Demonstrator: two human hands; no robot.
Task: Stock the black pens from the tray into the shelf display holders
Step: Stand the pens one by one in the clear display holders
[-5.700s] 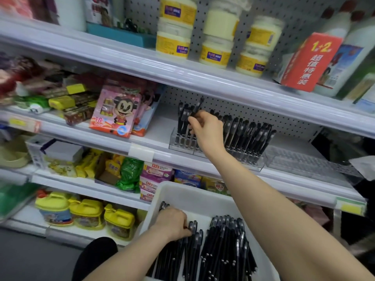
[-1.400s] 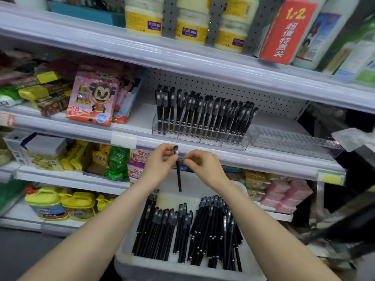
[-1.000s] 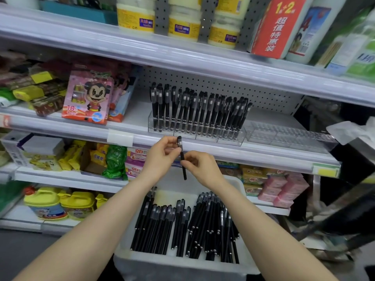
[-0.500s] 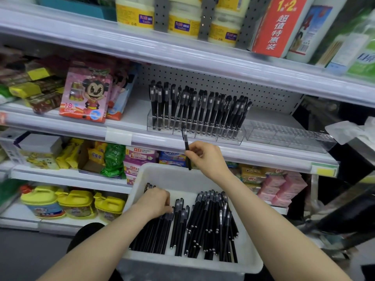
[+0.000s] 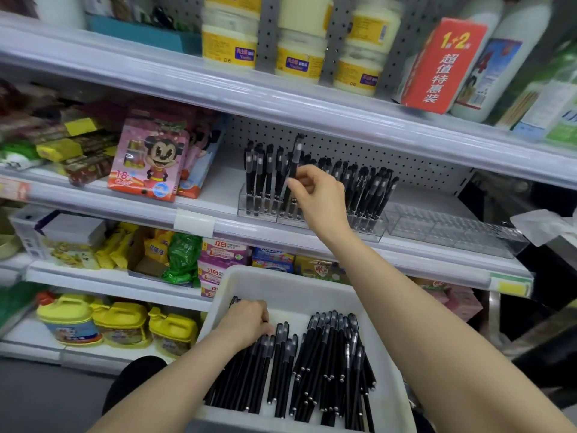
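Note:
A white tray (image 5: pixel 395 398) below me holds several loose black pens (image 5: pixel 324 360). On the middle shelf a clear holder (image 5: pixel 371 225) stands full of upright black pens (image 5: pixel 371 189). My right hand (image 5: pixel 318 195) is up at that holder, pinching one black pen (image 5: pixel 295 160) upright; its cap stands above the row and its lower end is among the holder's pens. Down in the tray's left side, my left hand (image 5: pixel 246 323) rests curled on the pens there; what its fingers hold is hidden.
A second clear holder (image 5: pixel 452 226) with no pens in it sits to the right on the same shelf. A pink cartoon crayon pack (image 5: pixel 148 157) stands left of the pens. Yellow-labelled jars (image 5: pixel 296 54) line the shelf above; yellow tubs (image 5: pixel 121 323) sit low left.
My right hand has carried the pen up from in front of the shelf edge into the holder row. My left hand stays down on the tray's pens.

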